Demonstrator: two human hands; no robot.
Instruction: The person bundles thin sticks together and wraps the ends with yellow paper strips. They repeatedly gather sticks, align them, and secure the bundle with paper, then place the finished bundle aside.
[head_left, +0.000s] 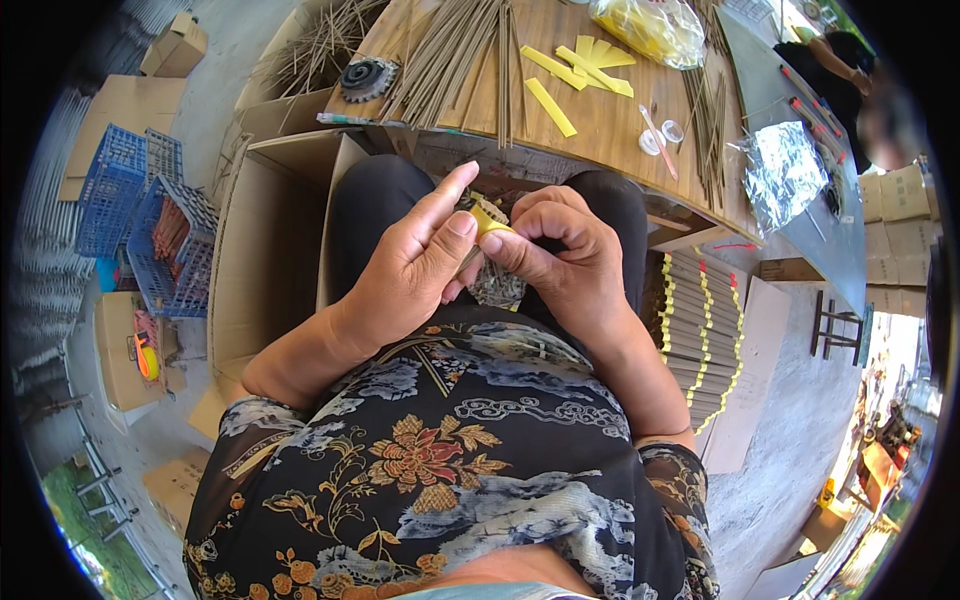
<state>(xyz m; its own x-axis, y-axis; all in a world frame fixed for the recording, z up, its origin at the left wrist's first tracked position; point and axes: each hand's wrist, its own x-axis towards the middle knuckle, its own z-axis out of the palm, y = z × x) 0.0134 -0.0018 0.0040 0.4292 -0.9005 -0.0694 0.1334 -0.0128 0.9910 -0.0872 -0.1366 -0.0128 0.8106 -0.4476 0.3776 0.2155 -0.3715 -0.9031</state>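
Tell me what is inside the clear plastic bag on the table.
Yellow material shows through the clear plastic bag; anything beneath that yellow is covered and cannot be seen.

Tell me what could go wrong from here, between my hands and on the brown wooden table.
The curved yellow strip sits between the thumbs of your left hand and right hand, so it could slip if either eases.
The thin, loose brown sticks reach the near edge of the table, so a bump might knock some off.
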